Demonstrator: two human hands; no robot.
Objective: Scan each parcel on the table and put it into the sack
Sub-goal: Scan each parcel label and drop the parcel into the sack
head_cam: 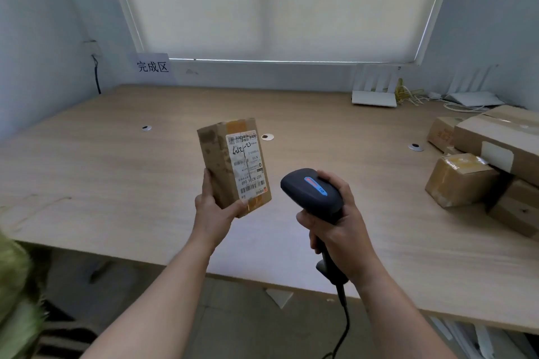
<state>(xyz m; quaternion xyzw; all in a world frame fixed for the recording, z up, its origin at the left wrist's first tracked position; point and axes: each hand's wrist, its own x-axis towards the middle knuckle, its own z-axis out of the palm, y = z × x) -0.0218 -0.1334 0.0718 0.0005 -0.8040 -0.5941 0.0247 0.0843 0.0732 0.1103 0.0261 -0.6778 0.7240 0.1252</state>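
Parcel (234, 165): small brown carton, white shipping label facing camera, held upright above table (116, 178), slightly tilted. Left hand (214, 208) grips its lower end, thumb on left face, fingers curled under bottom corner. Scanner (313, 191): dark handheld, cabled, just right of parcel, head aimed toward label's barcode end; not touching. Right hand (339, 227) wrapped round scanner handle. Further cartons (481, 160) stacked at table's right edge, well apart from hands. Green sack (17, 294) at lower left, beside table edge.

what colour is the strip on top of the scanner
Blue, with a red patch at its far end, on the black scanner; head view.
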